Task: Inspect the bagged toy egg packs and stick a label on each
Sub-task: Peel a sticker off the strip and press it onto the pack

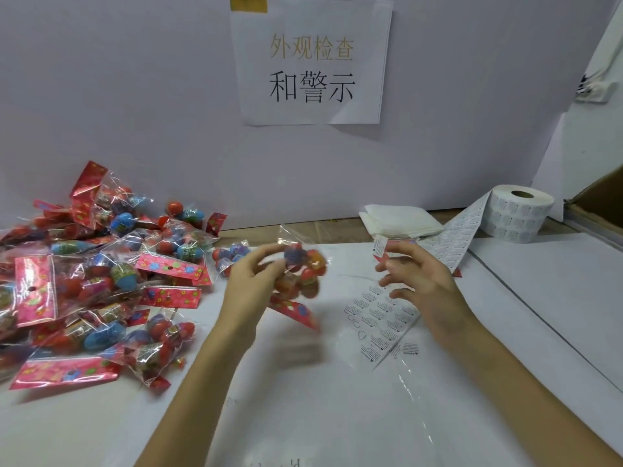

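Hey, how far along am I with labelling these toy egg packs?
A few labels are already gone from the end of the label strip, so some packs look done. In hand: the left hand grips one egg pack, while the right hand holds a peeled label at its fingertips, not yet stuck on. Left: the pile is large; I cannot tell which of those carry labels.

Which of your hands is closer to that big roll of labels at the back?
Right. The right hand, pinching a label, is just front-left of the roll; the left hand, gripping an egg pack, is much farther left.
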Demonstrator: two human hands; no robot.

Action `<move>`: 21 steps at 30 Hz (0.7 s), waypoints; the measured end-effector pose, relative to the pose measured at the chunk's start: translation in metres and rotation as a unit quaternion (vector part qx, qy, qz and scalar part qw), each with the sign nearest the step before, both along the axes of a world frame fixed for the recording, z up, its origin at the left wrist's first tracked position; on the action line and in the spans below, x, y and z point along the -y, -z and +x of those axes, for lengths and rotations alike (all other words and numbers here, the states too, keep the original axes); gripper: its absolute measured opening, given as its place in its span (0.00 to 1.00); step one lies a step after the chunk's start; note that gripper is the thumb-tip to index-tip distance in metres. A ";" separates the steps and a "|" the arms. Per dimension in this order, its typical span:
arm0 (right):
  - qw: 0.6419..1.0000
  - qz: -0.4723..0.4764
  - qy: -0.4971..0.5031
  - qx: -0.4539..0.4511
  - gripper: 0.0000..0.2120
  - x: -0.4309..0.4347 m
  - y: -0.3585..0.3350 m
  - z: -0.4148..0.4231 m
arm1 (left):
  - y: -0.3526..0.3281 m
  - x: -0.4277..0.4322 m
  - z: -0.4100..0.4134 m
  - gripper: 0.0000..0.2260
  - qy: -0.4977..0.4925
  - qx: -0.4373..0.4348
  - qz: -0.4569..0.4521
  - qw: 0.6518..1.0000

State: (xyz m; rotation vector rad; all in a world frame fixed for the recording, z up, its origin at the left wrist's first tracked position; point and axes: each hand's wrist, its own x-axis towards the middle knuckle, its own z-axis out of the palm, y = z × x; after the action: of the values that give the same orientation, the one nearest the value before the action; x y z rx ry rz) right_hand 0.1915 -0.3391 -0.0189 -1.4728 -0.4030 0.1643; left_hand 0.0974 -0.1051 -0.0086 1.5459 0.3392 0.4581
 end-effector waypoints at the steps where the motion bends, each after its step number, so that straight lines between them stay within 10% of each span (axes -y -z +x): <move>1: 1.000 -0.018 -0.004 0.002 0.18 -0.002 -0.003 0.000 | -0.001 0.001 -0.001 0.12 0.055 -0.021 -0.063 0.996; 11: 0.979 -0.140 -0.146 -0.008 0.27 -0.023 -0.002 -0.009 | 0.005 0.007 -0.004 0.21 0.247 -0.161 -0.055 0.954; 18: 0.994 0.061 -0.024 -0.088 0.30 -0.014 0.010 -0.004 | 0.009 -0.002 0.002 0.30 0.260 -0.077 -0.170 0.947; 21: 0.987 0.114 -0.007 -0.117 0.25 -0.009 0.009 -0.001 | 0.008 0.003 0.001 0.29 0.212 -0.069 -0.083 0.971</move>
State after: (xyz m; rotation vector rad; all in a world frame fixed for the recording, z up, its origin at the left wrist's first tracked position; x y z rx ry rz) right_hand 0.1907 -0.3300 -0.0282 -1.2097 -0.2327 0.2893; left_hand 0.0987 -0.1084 -0.0169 1.4380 0.1403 -0.0134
